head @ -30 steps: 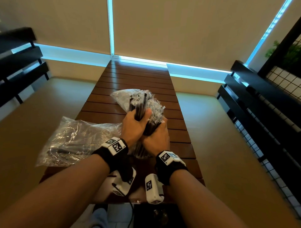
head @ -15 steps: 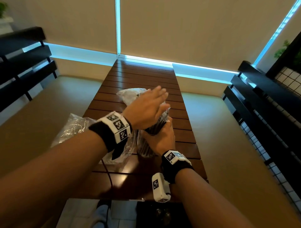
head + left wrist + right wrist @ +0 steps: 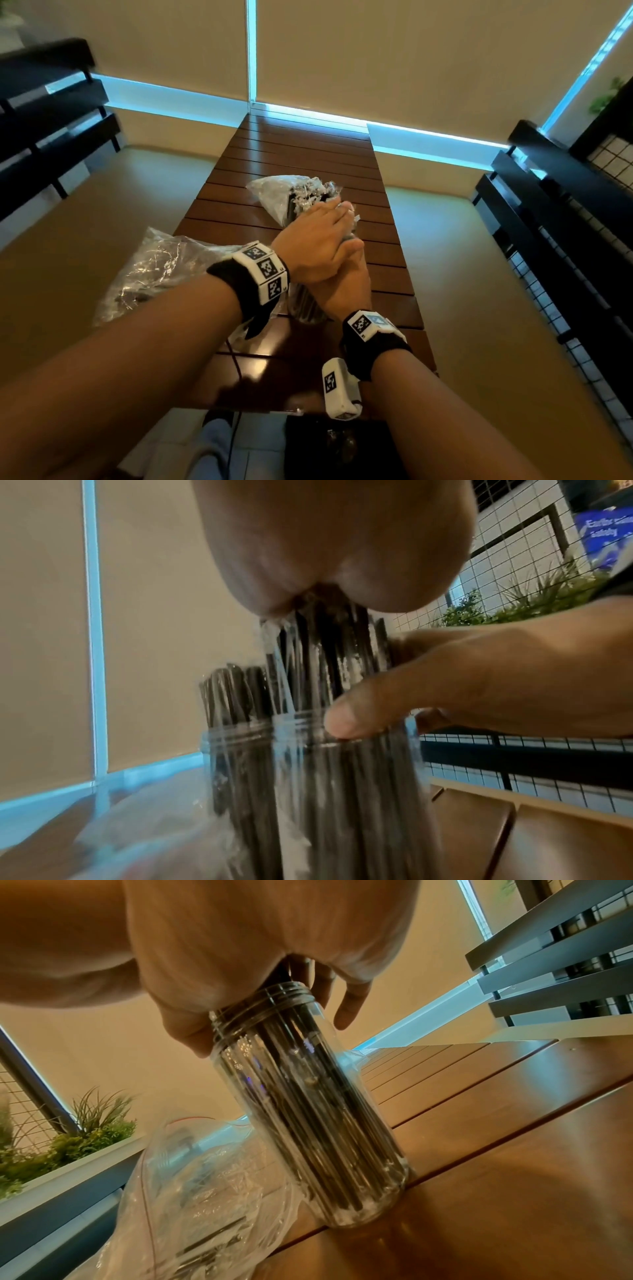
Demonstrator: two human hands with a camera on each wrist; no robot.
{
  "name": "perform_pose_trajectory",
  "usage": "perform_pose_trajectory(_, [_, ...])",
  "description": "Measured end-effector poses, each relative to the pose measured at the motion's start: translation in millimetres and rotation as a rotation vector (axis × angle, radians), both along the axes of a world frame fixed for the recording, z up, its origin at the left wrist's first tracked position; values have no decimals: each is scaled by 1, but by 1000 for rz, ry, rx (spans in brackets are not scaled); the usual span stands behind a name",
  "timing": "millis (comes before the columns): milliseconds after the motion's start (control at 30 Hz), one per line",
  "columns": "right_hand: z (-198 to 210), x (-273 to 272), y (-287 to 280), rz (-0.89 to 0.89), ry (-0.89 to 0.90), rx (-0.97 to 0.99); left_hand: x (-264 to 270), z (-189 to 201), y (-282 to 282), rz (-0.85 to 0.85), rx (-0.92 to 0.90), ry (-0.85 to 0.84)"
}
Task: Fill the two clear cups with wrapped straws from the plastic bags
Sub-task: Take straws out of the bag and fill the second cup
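A clear cup (image 3: 306, 310) (image 3: 308, 1110) packed with black wrapped straws (image 3: 329, 653) stands upright on the wooden table (image 3: 308, 150). My right hand (image 3: 346, 284) grips its threaded neck and the straws sticking out of it. My left hand (image 3: 318, 240) lies flat on the straw tops, fingers straight, palm pressing down. A second clear cup (image 3: 232, 764), also holding black straws, stands just behind the first in the left wrist view. One plastic bag (image 3: 161, 270) lies at the left, touching the cup's base. Another crumpled bag (image 3: 284, 195) sits behind my hands.
The slatted table is narrow, with its edges close on both sides and bare slats toward the far end. Black benches (image 3: 565, 212) flank it left and right. A planter with green plants (image 3: 68, 1139) stands beyond the left bag.
My left hand has let go of the straw bundle, opened flat and come down onto the straw tops. The right hand has kept its grip at the cup's neck.
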State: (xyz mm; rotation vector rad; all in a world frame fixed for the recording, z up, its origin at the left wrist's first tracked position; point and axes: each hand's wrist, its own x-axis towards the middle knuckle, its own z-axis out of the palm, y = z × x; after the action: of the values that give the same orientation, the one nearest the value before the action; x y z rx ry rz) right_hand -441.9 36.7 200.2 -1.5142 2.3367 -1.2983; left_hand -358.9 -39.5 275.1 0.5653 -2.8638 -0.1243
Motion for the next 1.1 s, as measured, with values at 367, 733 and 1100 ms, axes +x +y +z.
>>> perform_pose_trajectory(367, [-31,4,35,-177,-186,401,6,18,8,10,188,-24])
perform_pose_trajectory(733, [-39,69,5,337,163,555,135,-40,-87,694,402,-106])
perform_pose_trajectory(1100, [-34,97,-56,355,241,690,215,-122,-84,806,440,-460])
